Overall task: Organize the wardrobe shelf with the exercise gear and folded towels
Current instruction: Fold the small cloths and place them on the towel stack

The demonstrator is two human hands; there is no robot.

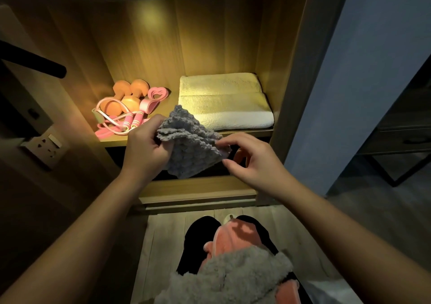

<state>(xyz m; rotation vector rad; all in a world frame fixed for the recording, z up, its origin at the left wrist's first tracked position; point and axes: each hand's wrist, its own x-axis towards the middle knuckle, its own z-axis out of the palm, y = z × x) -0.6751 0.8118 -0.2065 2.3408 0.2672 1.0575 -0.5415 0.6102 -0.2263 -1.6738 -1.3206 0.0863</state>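
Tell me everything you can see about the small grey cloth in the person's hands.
The grey cloth is small, thick and nubby, like chenille or plush microfibre, partly folded and rumpled. It is held in the air before the front edge of the lit shelf, just below the folded white towel. The left hand grips its bunched left side; the right hand pinches its right corner. Nothing else visibly touches it.
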